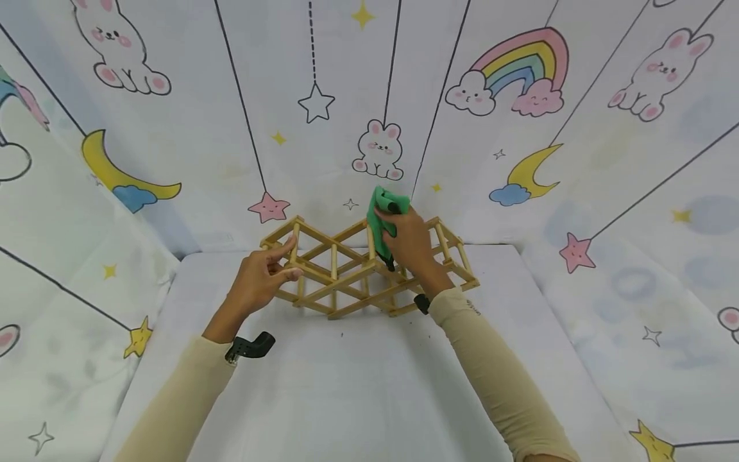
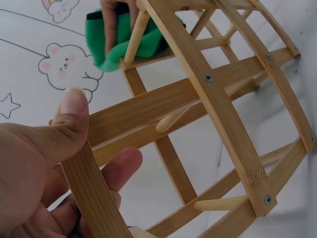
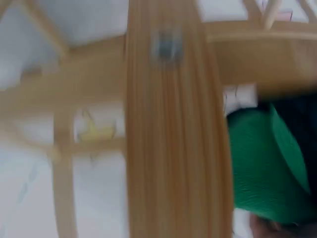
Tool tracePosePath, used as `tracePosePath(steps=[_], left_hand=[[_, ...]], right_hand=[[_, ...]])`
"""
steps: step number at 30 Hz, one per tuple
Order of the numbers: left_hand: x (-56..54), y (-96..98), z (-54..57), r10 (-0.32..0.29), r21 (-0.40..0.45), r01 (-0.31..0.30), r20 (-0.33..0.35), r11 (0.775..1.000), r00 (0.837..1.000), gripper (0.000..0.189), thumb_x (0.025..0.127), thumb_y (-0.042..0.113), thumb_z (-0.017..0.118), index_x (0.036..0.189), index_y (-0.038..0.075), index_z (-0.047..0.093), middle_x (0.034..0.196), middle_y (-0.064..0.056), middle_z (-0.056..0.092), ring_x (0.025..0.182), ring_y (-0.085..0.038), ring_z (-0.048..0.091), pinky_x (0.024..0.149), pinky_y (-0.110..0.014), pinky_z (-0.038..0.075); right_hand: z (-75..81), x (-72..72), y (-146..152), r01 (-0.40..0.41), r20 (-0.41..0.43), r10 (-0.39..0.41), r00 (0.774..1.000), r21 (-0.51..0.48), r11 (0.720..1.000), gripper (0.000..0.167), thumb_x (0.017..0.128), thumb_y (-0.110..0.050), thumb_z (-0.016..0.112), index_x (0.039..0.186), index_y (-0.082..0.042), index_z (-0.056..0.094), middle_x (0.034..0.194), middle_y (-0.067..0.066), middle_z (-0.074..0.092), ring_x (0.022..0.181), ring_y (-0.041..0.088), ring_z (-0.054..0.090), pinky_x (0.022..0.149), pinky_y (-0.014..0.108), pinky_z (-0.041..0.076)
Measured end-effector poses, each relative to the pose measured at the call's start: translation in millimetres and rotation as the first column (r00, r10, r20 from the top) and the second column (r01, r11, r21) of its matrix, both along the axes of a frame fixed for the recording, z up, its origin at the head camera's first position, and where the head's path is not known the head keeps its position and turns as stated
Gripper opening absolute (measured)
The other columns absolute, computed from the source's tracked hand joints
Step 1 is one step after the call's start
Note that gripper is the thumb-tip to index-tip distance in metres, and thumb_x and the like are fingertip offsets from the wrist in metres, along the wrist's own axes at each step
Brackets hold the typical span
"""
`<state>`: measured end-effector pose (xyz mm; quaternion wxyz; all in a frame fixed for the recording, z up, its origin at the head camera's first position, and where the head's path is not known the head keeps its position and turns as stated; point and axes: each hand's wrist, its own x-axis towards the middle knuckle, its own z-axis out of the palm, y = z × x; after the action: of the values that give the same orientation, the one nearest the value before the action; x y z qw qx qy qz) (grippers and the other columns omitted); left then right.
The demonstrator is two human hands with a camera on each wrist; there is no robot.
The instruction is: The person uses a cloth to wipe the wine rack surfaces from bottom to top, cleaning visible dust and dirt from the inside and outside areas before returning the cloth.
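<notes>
A wooden lattice rack [image 1: 333, 263] of crossed slats and round dowels stands on the white table near the back wall. My left hand [image 1: 256, 279] grips its left end; in the left wrist view the thumb lies at a slat corner and a fingertip [image 2: 128, 166] shows behind it. Around the middle of the rack, my right hand [image 1: 411, 242] holds a green cloth [image 1: 378, 224] with dark edging against an upright dowel. Up close in the right wrist view, a blurred slat [image 3: 173, 139] hides most of that hand, with the cloth [image 3: 262, 168] beside it.
The white table [image 1: 358, 385] stretches toward me in front of the rack. Behind it rises a wall covering [image 1: 329, 160] printed with rabbits, stars and moons. A black strap [image 1: 251, 346] sits at my left wrist.
</notes>
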<state>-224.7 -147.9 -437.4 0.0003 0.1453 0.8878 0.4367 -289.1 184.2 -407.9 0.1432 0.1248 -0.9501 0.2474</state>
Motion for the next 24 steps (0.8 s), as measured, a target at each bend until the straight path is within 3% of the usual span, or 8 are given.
tracePosePath(steps=[4, 9, 11, 15, 17, 19, 21, 24], left_hand=[[-0.7, 1.4, -1.0, -0.012, 0.002, 0.012, -0.006, 1.000, 1.000, 0.073, 0.097, 0.021, 0.079, 0.161, 0.022, 0.045, 0.146, -0.023, 0.064, 0.084, -0.022, 0.058, 0.066, -0.030, 0.045], [-1.4, 1.2, -1.1, -0.018, -0.006, 0.018, -0.009, 1.000, 1.000, 0.073, 0.096, 0.023, 0.079, 0.161, 0.022, 0.045, 0.138, -0.025, 0.068, 0.083, -0.023, 0.059, 0.065, -0.030, 0.045], [-1.7, 0.8, -1.0, -0.012, -0.007, 0.012, -0.010, 1.000, 1.000, 0.073, 0.096, 0.023, 0.079, 0.161, 0.022, 0.045, 0.135, -0.024, 0.069, 0.083, -0.022, 0.059, 0.065, -0.030, 0.045], [-1.3, 0.7, -1.7, -0.002, -0.009, 0.002, 0.003, 1.000, 1.000, 0.073, 0.097, 0.023, 0.079, 0.161, 0.024, 0.044, 0.144, -0.022, 0.066, 0.087, -0.024, 0.062, 0.066, -0.031, 0.046], [-1.0, 0.8, -2.4, -0.003, -0.007, 0.004, 0.011, 1.000, 1.000, 0.073, 0.097, 0.022, 0.079, 0.161, 0.024, 0.044, 0.147, -0.022, 0.064, 0.090, -0.025, 0.064, 0.068, -0.032, 0.047], [-1.0, 1.1, -2.3, -0.009, -0.008, 0.009, 0.006, 1.000, 1.000, 0.073, 0.097, 0.022, 0.079, 0.161, 0.023, 0.044, 0.148, -0.023, 0.063, 0.090, -0.026, 0.064, 0.069, -0.032, 0.048], [-1.3, 0.7, -2.2, -0.011, -0.006, 0.011, -0.002, 1.000, 1.000, 0.073, 0.096, 0.021, 0.079, 0.161, 0.022, 0.044, 0.141, -0.024, 0.067, 0.089, -0.025, 0.064, 0.069, -0.032, 0.048], [-1.4, -0.6, -1.9, -0.012, -0.006, 0.012, -0.012, 1.000, 1.000, 0.073, 0.096, 0.021, 0.079, 0.161, 0.022, 0.045, 0.134, -0.023, 0.070, 0.085, -0.024, 0.062, 0.067, -0.031, 0.046]], right_hand=[[5.3, 0.2, 12.6, 0.053, 0.097, -0.063, 0.993, 0.104, 0.993, 0.043, 0.094, -0.005, 0.077, 0.135, -0.016, 0.074, 0.144, 0.022, 0.066, 0.128, 0.042, 0.064, 0.097, 0.054, 0.059], [7.6, -0.7, 15.1, -0.011, -0.018, 0.007, 1.000, -0.184, 0.983, 0.042, 0.095, -0.007, 0.078, 0.135, -0.021, 0.075, 0.151, 0.023, 0.061, 0.139, 0.042, 0.058, 0.108, 0.054, 0.055], [6.2, -2.3, 11.9, -0.056, 0.015, 0.060, 0.998, -0.203, 0.978, 0.041, 0.099, -0.011, 0.076, 0.138, -0.022, 0.072, 0.155, 0.023, 0.057, 0.145, 0.041, 0.053, 0.112, 0.054, 0.053], [9.3, -3.1, 15.0, -0.043, 0.215, 0.031, 0.976, 0.050, 0.998, 0.040, 0.100, -0.009, 0.073, 0.139, -0.018, 0.072, 0.152, 0.020, 0.061, 0.141, 0.041, 0.055, 0.109, 0.053, 0.054], [13.2, -1.6, 23.2, 0.000, 0.220, -0.032, 0.975, 0.144, 0.990, 0.040, 0.098, -0.006, 0.072, 0.137, -0.015, 0.073, 0.147, 0.020, 0.064, 0.135, 0.042, 0.059, 0.104, 0.055, 0.057], [15.6, 0.6, 32.2, 0.091, 0.130, -0.108, 0.986, 0.129, 0.987, 0.040, 0.096, -0.004, 0.073, 0.134, -0.014, 0.075, 0.144, 0.021, 0.066, 0.130, 0.043, 0.062, 0.100, 0.058, 0.058], [14.8, 0.9, 38.8, 0.183, -0.027, -0.183, 0.983, -0.002, 0.983, 0.041, 0.096, -0.002, 0.071, 0.136, -0.013, 0.073, 0.143, 0.025, 0.065, 0.129, 0.045, 0.063, 0.100, 0.060, 0.057], [8.2, -0.3, 40.5, 0.255, -0.211, -0.276, 0.938, -0.124, 0.959, 0.039, 0.099, 0.000, 0.068, 0.136, -0.009, 0.072, 0.137, 0.030, 0.065, 0.125, 0.048, 0.065, 0.097, 0.062, 0.058]])
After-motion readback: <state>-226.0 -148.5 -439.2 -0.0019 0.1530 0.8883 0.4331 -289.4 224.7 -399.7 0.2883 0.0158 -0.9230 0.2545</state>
